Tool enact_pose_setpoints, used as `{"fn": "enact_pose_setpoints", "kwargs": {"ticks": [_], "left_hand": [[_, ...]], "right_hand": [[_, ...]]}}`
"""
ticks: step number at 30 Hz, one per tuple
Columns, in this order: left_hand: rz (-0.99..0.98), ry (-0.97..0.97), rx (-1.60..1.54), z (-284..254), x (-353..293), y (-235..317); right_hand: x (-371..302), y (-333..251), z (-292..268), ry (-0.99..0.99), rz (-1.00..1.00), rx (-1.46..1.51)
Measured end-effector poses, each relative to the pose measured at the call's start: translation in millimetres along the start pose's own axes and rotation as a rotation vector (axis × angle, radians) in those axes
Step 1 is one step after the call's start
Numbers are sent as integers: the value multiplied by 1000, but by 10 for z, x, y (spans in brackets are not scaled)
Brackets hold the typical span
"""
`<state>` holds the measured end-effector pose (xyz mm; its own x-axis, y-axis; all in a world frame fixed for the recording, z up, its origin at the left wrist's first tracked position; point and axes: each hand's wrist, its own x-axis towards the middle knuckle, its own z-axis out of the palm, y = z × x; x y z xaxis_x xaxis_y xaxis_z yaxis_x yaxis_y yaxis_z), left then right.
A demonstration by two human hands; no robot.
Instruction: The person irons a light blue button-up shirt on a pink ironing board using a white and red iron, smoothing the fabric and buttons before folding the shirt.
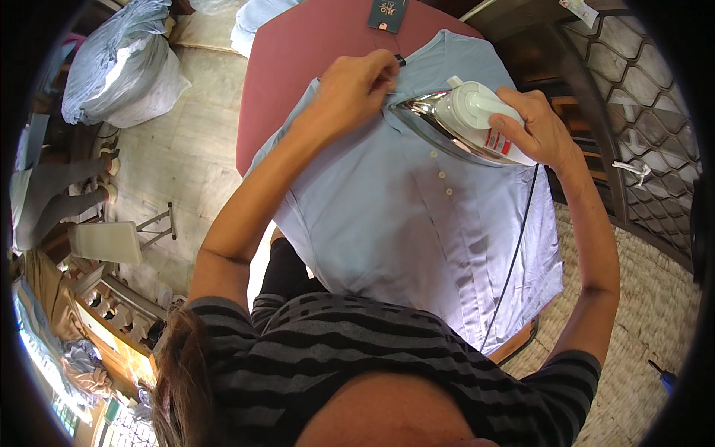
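Observation:
A light blue buttoned shirt [357, 208] lies spread over a dark red ironing board [287, 56], its lower part hanging toward me. In my right hand [540, 127] is a white clothes iron [473, 112] with a shiny metal base, its tip pointing left at the upper front of the shirt beside the buttons. My left hand [357, 86] is closed with fingers pinched at the shirt's neck area, just left of the iron's tip. The fabric between those fingers is partly hidden by the hand. A dark cord [518, 246] runs from the iron down across the shirt.
A dark tag [387, 13] lies at the board's far end. To the right stands a metal lattice gate [640, 112] above a woven rug [633, 298]. At left are a bulky plastic-wrapped bundle [126, 71], a folding chair [108, 242] and another person's legs [63, 205].

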<state>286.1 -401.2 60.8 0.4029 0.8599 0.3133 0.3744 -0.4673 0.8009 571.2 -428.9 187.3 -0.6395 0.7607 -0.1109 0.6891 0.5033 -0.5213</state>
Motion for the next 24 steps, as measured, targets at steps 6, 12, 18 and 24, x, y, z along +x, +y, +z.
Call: {"fn": "enact_pose_setpoints", "kwargs": {"ticks": [6,12,18,24], "left_hand": [[57,106,506,-454,-448,-66],[-142,22,123,-592,-468,-394],[-200,106,55,-548,-492,-442],[-188,136,-68,-525,-530,-479]], "right_hand": [[21,20,23,31,-34,21],[219,-23,56,19,-75,-19],[442,-99,110,19,-91,-69],[519,-141,94,6,-161,-78]]}}
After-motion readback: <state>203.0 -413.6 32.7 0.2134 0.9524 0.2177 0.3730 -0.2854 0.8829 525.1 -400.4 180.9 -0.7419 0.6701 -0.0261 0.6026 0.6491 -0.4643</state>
